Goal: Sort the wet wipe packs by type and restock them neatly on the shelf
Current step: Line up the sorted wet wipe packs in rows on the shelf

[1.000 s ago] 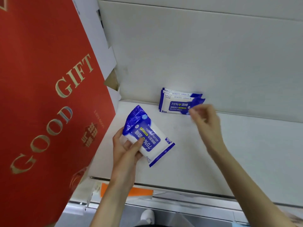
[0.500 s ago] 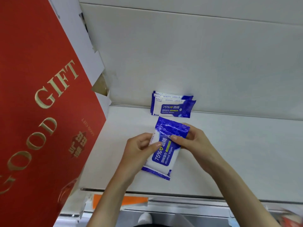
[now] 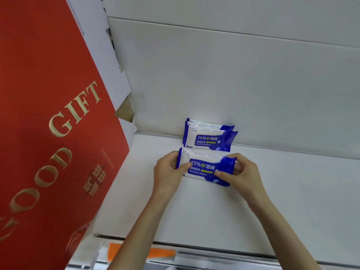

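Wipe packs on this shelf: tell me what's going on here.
A person is restocking. The left hand and right hand grip one blue-and-white alcohol wipe pack by its ends, label facing up, over the white shelf. The pack is held just in front of a small stack of matching packs that lies against the back wall. A red gift box stands to the left.

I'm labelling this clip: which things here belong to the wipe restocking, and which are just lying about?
Part of the job:
wipe pack, gripped by left hand and right hand
stacked packs at the back wall
shelf

Lying about:
red gift box on the left
orange label below the shelf's front edge
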